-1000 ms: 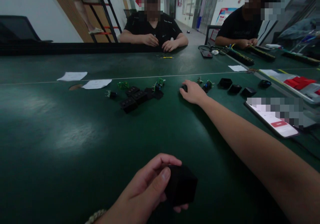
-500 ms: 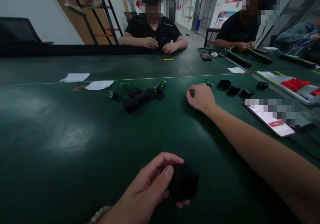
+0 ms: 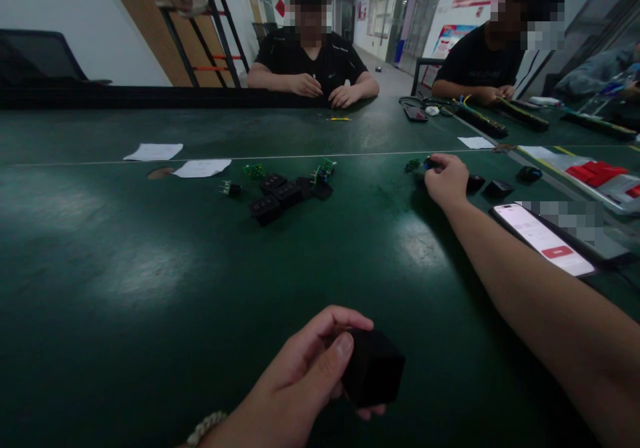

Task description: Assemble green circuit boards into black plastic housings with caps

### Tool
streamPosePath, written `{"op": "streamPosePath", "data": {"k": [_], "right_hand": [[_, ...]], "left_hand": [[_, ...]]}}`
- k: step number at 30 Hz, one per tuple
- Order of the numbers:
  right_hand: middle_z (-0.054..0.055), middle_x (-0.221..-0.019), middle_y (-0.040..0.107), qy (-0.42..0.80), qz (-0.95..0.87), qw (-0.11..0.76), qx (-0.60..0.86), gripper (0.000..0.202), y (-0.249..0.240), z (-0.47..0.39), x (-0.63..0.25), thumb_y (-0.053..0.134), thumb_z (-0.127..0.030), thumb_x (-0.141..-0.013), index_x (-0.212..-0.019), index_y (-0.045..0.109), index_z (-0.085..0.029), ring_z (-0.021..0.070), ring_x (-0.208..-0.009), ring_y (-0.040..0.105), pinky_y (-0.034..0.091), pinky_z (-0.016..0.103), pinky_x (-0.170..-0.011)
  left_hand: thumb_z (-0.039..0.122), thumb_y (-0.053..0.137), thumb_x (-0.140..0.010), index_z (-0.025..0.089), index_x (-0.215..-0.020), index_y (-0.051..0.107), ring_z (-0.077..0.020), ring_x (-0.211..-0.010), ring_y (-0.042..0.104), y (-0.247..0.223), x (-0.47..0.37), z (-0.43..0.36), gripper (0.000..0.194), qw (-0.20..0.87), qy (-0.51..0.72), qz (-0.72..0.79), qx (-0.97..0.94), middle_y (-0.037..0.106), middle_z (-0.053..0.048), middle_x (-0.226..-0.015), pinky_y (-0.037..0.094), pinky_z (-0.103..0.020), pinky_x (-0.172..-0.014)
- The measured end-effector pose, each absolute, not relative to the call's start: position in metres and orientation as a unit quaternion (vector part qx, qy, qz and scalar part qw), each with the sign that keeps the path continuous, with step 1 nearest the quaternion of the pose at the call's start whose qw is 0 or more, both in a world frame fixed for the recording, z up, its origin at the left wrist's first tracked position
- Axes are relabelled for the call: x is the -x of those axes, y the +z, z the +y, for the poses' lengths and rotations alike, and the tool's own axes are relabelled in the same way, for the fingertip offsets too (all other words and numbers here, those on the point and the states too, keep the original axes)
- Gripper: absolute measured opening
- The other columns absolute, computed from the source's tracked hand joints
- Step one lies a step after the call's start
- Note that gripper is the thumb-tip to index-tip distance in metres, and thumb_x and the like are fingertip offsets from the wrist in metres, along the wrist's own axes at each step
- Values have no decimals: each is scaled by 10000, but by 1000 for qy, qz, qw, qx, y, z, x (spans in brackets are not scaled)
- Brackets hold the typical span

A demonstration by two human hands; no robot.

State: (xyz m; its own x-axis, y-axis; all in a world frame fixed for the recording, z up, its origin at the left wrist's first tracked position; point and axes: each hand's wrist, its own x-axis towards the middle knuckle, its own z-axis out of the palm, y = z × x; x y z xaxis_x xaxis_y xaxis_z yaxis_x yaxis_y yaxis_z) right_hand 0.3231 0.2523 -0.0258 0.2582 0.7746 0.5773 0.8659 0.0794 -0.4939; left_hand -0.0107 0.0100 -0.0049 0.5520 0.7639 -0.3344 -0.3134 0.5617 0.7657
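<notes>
Matt black plastic box (image 3: 378,372), smooth glossy tabletop (image 3: 150,341), white paper sheets (image 3: 203,168)

L grip (image 3: 315,368) bare, w/ pale, chunky braided bracelet (image 3: 207,427) at wrist (image 3: 243,413), rope-like twist. R grip (image 3: 447,178) & forearm (image 3: 520,288) bare.

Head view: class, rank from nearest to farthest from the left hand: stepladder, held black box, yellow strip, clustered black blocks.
1. Black box: in the left hand.
2. Clustered black blocks: ahead, slightly left.
3. Yellow strip: across the table.
4. Stepladder: beyond the table, left.
</notes>
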Motion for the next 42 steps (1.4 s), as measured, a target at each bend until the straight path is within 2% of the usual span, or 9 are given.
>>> {"op": "streamPosePath", "data": {"k": [9, 15, 20, 25, 30, 33, 35, 39, 42], "right_hand": [[95, -1025, 758, -46, -650, 509, 563, 266, -20, 216, -287, 552, -109, -849, -1089, 648, -173, 235, -914, 762, 655, 413, -862], [58, -980, 773, -75, -761, 478, 432, 133, -9, 155, -259, 647, -137, -875, -899, 694, -260, 266, -938, 725, 597, 496, -898], [15, -968, 786, -78, -808, 443, 379, 171, -6, 134, -254, 735, -140, -849, -835, 711, -309, 244, -877, 697, 584, 465, -823], [53, -975, 763, -66, -758, 457, 460, 117, -13, 152, -264, 673, -156, -848, -865, 695, -269, 256, -923, 717, 609, 454, -863], [76, -824, 714, -40, -631, 466, 619, 125, -24, 190, -301, 612, -212, -832, -945, 655, -180, 245, -714, 722, 636, 393, -678], [130, -1006, 717, -42, -575, 451, 681, 225, -23, 201, -323, 599, -208, -824, -1038, 648, -160, 250, -820, 742, 638, 404, -776], [171, -1155, 681, -55, -548, 436, 711, 264, -22, 203, -331, 607, -217, -827, -1082, 646, -162, 293, -997, 722, 602, 466, -917], [294, -1480, 439, -87, -485, 400, 773, 572, -24, 206, -333, 723, -373, -798, -1289, 549, -136, 502, -1407, 403, 354, 713, -1115], [375, -1561, 281, -81, -456, 374, 804, 812, -32, 216, -331, 747, -519, -789, -1398, 417, -95, 591, -1457, 246, 253, 814, -1090]], "left_hand": [[477, 703, -977, 215, -1113, 711, -192, -742, 771, -6, 12, 8, 295, 820, 325, 330, -336, 805, -56, -902, 575, -277, -657], [473, 698, -982, 201, -1118, 694, -194, -741, 765, -4, 11, 8, 304, 825, 327, 322, -329, 804, -66, -885, 569, -284, -654], [464, 715, -970, 193, -1120, 686, -196, -719, 764, -5, 9, 10, 312, 827, 330, 325, -320, 798, -70, -882, 551, -283, -629], [481, 730, -955, 193, -1101, 692, -199, -699, 764, -5, 9, 11, 324, 825, 328, 330, -321, 802, -70, -873, 551, -290, -621], [495, 737, -946, 201, -1099, 695, -202, -702, 765, -6, 10, 12, 334, 825, 322, 334, -324, 804, -68, -872, 552, -290, -623], [512, 755, -924, 202, -1090, 696, -200, -696, 761, -5, 9, 11, 356, 826, 322, 336, -319, 801, -65, -863, 550, -289, -624], [515, 768, -912, 200, -1089, 697, -198, -694, 760, -4, 8, 11, 368, 827, 321, 338, -313, 798, -63, -859, 550, -288, -628], [513, 763, -916, 204, -1089, 698, -199, -701, 759, -4, 8, 10, 360, 827, 325, 338, -311, 791, -57, -860, 551, -290, -632], [507, 748, -929, 204, -1089, 695, -203, -703, 754, -5, 8, 11, 347, 822, 323, 338, -324, 789, -61, -860, 549, -299, -633]]}}
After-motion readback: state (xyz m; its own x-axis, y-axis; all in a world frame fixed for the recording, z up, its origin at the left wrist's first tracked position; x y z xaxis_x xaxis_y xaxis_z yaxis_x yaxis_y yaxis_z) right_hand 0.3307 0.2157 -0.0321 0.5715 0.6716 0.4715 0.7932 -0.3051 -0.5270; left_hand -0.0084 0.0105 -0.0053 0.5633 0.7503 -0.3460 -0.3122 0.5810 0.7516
